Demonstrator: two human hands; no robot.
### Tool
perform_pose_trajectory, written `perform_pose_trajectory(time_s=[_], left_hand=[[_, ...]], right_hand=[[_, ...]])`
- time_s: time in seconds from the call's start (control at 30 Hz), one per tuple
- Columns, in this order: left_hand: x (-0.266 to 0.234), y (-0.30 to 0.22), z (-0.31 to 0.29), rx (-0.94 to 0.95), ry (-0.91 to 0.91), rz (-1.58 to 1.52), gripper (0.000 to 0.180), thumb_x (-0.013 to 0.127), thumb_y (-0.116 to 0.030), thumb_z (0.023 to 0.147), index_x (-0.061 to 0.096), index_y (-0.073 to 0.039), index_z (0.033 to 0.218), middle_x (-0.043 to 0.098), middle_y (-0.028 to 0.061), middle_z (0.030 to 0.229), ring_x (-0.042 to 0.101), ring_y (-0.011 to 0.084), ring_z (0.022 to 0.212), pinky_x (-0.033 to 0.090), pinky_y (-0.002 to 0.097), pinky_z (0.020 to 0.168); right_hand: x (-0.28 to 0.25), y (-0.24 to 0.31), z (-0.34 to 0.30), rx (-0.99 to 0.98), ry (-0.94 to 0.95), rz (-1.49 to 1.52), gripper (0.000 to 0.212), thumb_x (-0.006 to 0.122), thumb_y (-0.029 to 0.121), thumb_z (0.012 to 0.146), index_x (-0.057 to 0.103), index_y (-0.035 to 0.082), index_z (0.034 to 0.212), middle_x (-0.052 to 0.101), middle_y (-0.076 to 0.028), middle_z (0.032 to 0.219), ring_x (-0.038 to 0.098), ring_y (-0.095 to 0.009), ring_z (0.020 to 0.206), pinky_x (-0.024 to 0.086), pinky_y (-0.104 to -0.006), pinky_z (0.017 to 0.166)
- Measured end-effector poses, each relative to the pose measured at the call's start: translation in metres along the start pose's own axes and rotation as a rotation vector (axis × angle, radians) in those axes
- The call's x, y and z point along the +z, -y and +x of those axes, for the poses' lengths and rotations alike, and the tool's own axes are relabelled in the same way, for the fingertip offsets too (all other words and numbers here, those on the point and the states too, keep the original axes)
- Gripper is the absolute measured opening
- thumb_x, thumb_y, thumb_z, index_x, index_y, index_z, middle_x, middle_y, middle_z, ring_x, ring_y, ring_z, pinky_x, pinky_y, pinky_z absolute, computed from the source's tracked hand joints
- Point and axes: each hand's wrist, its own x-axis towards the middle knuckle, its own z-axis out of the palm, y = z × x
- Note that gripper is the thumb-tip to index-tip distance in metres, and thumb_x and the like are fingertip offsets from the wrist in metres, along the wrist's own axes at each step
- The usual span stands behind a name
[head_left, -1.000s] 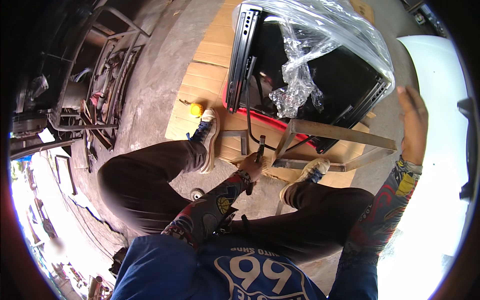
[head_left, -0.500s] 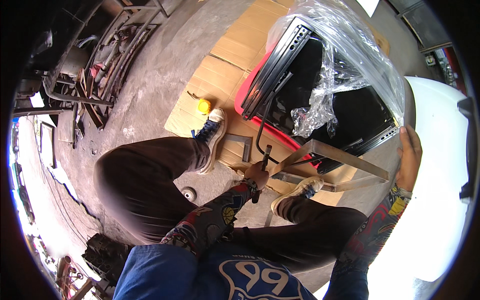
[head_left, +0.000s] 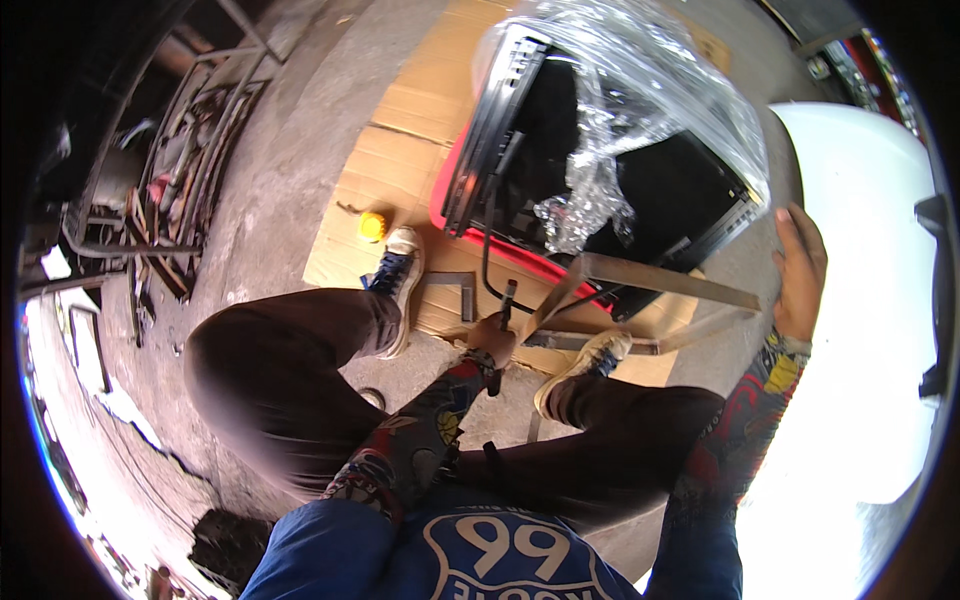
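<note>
My left hand is closed around a slim dark rod-like tool, which sticks out above and below the fist. Its kind I cannot make out. Beside that hand stands a bare metal frame of welded square bars, tilted over the cardboard near my right foot. My right hand is raised past the frame's right end, fingers stretched upward and holding nothing. Behind it is a big smooth white panel; whether the hand touches it I cannot tell.
Ahead, a red-edged black seat-like unit with metal rails lies under clear plastic wrap on flattened cardboard. A yellow tape measure-like item and a steel angle piece lie near my left shoe. Scrap metal racks stand left.
The view has shifted, so the floor items sit further left in the picture. My right hand has lifted slightly against the metal frame's end; the left still grips the dark tool.
</note>
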Motion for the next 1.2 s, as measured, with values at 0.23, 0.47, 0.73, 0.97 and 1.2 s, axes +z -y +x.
perform_pose_trajectory(time_s=[0.23, 0.47, 0.73, 0.97, 1.2], left_hand=[[-0.037, -0.028, -0.024, -0.092, 0.291, -0.105, 0.018, 0.055, -0.015, 0.089, 0.061, -0.002, 0.100, 0.058, 0.0079, 0.063, 0.052, 0.0152, 0.045, 0.043, 0.0336, 0.041], [-0.034, -0.038, -0.065, -0.199, 0.224, -0.239, 0.037, 0.050, -0.005, 0.087, 0.052, -0.006, 0.124, 0.053, 0.0065, 0.067, 0.052, 0.0169, 0.045, 0.044, 0.0353, 0.039], [-0.020, -0.025, -0.029, -0.138, 0.231, -0.184, 0.050, 0.051, -0.007, 0.090, 0.046, -0.010, 0.140, 0.053, 0.0067, 0.063, 0.049, 0.0164, 0.042, 0.042, 0.0350, 0.037], [-0.041, -0.048, -0.045, -0.200, 0.187, -0.208, 0.023, 0.059, -0.028, 0.095, 0.056, -0.006, 0.098, 0.055, 0.0058, 0.062, 0.052, 0.0162, 0.043, 0.043, 0.0341, 0.037], [-0.084, -0.095, -0.094, 0.533, -0.143, 0.210, 0.026, 0.060, -0.025, 0.093, 0.058, 0.000, 0.099, 0.058, 0.0081, 0.066, 0.058, 0.0206, 0.050, 0.047, 0.0364, 0.047]], right_hand=[[-0.025, -0.025, 0.004, -0.022, -0.125, 0.171, 0.062, 0.075, 0.040, 0.085, 0.059, -0.002, 0.128, 0.063, -0.018, 0.121, 0.057, -0.027, 0.115, 0.043, -0.0389, 0.098], [-0.041, -0.023, 0.005, -0.080, -0.198, 0.268, 0.055, 0.076, 0.031, 0.084, 0.062, -0.008, 0.119, 0.067, -0.017, 0.110, 0.062, -0.020, 0.100, 0.047, -0.0276, 0.087], [-0.062, -0.036, 0.002, -0.074, -0.231, 0.309, 0.054, 0.078, 0.032, 0.083, 0.063, -0.007, 0.118, 0.069, -0.013, 0.106, 0.063, -0.018, 0.095, 0.048, -0.0266, 0.084], [-0.062, -0.039, 0.005, -0.052, -0.242, 0.332, 0.054, 0.077, 0.032, 0.084, 0.063, -0.006, 0.121, 0.068, -0.016, 0.113, 0.062, -0.021, 0.104, 0.046, -0.0290, 0.091], [-0.041, -0.028, 0.007, -0.061, -0.183, 0.205, 0.054, 0.075, 0.031, 0.085, 0.062, -0.008, 0.121, 0.066, -0.021, 0.116, 0.062, -0.024, 0.106, 0.047, -0.0311, 0.092]])
